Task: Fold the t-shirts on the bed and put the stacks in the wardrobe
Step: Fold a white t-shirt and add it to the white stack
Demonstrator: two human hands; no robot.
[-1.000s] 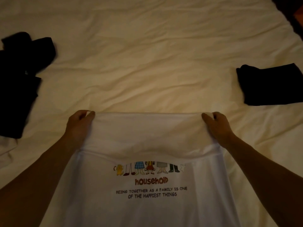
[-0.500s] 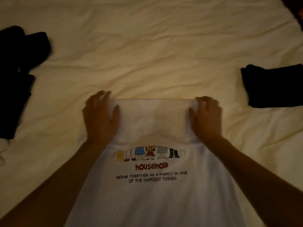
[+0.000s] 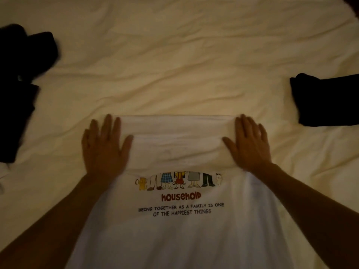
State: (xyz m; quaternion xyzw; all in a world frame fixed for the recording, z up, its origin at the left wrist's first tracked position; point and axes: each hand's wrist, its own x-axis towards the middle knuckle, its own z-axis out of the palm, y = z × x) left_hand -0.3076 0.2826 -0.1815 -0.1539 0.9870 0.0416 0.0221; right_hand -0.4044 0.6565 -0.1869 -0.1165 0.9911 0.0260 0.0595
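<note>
— Two hands flat on the white t-shirt [image 3: 180, 239], is that right?

— Yes. I see my left hand [image 3: 103, 146] and right hand [image 3: 250, 144] pressing the folded band at its far end, fingers straight and slightly spread, gripping nothing. The shirt lies in the middle of the bed [image 3: 174, 65], print facing up.

— How do I make this fold good?

— I judge it best to sweep both palms outward along the crease so the wrinkles between them flatten, and keep the far edge straight before bringing the near part up.

— Anything nearby to mind?

— I see a folded dark stack [image 3: 328, 101] well apart on the right and a loose dark heap [image 3: 17, 90] on the left. I think neither is in the way. I see no wardrobe.
</note>
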